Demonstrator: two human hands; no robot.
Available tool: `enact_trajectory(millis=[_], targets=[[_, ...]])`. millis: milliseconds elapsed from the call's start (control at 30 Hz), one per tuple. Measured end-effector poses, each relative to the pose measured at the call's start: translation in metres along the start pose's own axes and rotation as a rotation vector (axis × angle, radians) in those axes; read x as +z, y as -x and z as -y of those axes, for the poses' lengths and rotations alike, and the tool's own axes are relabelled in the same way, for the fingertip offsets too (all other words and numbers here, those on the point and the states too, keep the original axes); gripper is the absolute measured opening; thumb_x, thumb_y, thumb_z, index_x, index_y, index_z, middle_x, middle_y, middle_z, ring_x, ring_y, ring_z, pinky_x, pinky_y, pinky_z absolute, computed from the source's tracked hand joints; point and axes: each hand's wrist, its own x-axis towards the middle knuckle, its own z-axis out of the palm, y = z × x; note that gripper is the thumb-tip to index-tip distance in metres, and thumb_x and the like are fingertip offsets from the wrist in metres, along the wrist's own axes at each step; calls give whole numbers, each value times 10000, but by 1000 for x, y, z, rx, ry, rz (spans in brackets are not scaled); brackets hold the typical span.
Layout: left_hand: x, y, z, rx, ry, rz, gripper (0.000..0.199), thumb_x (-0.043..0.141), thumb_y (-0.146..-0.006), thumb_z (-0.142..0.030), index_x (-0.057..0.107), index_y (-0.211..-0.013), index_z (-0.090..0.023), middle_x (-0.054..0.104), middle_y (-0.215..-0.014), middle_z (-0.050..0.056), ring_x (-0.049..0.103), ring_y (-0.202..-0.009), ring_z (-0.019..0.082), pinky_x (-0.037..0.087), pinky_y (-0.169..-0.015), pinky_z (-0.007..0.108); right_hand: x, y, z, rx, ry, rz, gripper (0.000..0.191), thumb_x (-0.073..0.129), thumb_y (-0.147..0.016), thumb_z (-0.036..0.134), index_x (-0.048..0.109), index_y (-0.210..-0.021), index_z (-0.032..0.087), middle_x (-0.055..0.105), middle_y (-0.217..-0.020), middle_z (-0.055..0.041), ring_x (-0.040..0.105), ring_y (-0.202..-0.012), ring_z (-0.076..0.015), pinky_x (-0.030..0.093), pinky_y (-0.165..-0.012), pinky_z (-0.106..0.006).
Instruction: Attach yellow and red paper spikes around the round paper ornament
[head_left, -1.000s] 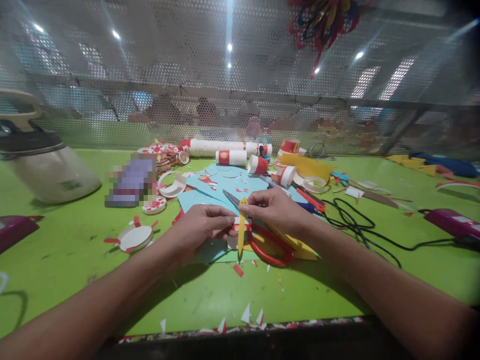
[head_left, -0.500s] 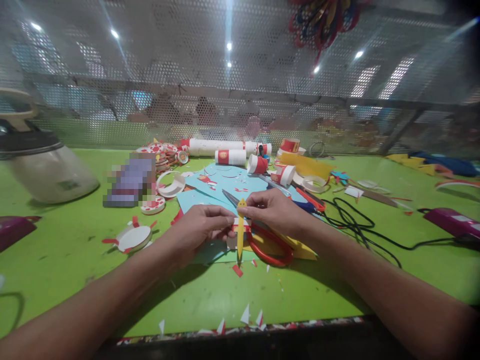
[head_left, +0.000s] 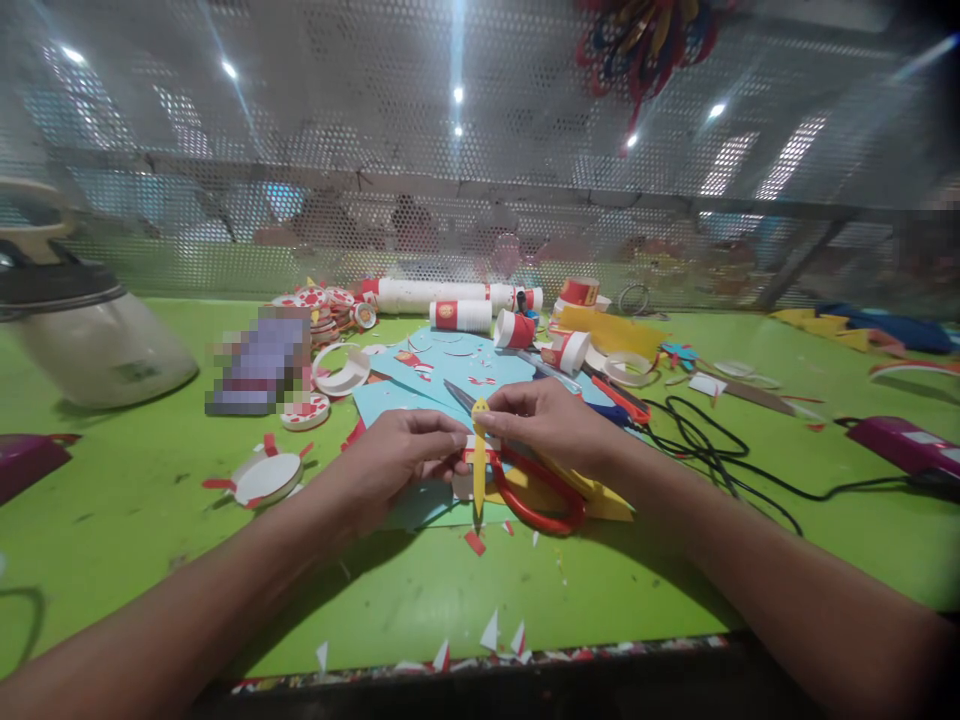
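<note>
My right hand pinches the top of a narrow yellow paper cutout, which has a small drawn face and a pointed lower end. My left hand is closed, its thumb and fingertips on a red-and-white paper piece that lies partly behind the cutout. Just under both hands are large scissors with red handles, their blades pointing away to the left. Light blue paper sheets and yellow paper spread beneath them.
Paper cups lie behind the blue sheets. To the left are a cut cup base with red tabs, a blurred-out flat object and a large jug. Black cable coils at right. Paper scraps dot the green table's front edge.
The yellow cutout has shifted very slightly left and tilted a little in my right hand. Otherwise both hands keep nearly the same place and grip.
</note>
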Motion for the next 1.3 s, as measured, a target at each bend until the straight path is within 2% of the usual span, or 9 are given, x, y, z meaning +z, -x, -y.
enact_trajectory(millis=[100,233,433,700,867,1000,1133,1300], targets=[[0,0,-3,45,8,-28,100,728,-638,-159,642,-643,-108,631,-596,26,536,-532,84,393,-527,198,0,-1,-2,40,-57,-27,304,590,-801,422,632,-746,125,587,-683,-22,503,-619,-115,406,-623,-267],[-5,-1,-5,125,-5,-64,86,717,-663,-169,663,-683,-106,636,-653,30,544,-584,89,396,-561,203,1,0,-4,150,-112,-16,411,578,-790,530,608,-689,133,592,-640,-33,523,-575,-113,428,-576,-258],[-13,-2,-5,235,-6,-64,82,682,-718,-195,658,-724,-117,619,-686,20,542,-639,94,409,-609,206,7,8,6,236,-168,94,371,733,-651,487,615,-641,135,562,-565,2,477,-515,-93,372,-521,-236],[-14,-3,-1,253,24,-35,92,686,-724,-202,658,-758,-121,615,-702,18,541,-653,97,408,-615,206,16,13,10,273,-285,56,378,764,-608,467,583,-595,135,497,-495,33,382,-460,-65,265,-475,-224],[-10,-2,-3,232,29,-22,90,697,-703,-195,667,-737,-117,618,-682,19,530,-628,92,396,-601,207,17,12,15,289,-306,30,421,750,-599,523,588,-620,135,513,-519,26,411,-470,-71,296,-481,-222],[-9,0,-5,243,21,-54,92,695,-700,-214,659,-721,-131,615,-668,16,520,-615,93,381,-580,205,19,13,17,321,-383,55,406,782,-560,483,616,-649,123,524,-559,21,425,-499,-71,323,-502,-223],[-11,-1,-3,277,-27,-79,110,684,-714,-246,654,-732,-142,611,-682,19,519,-630,103,380,-591,217,21,14,13,324,-462,73,363,799,-550,429,590,-598,135,504,-528,30,403,-482,-70,300,-491,-227],[-12,-2,-3,282,-37,-51,125,679,-726,-251,654,-750,-131,603,-685,23,512,-636,104,373,-591,223,23,14,11,308,-502,58,348,806,-539,419,613,-598,135,486,-511,35,369,-483,-68,269,-488,-226]])
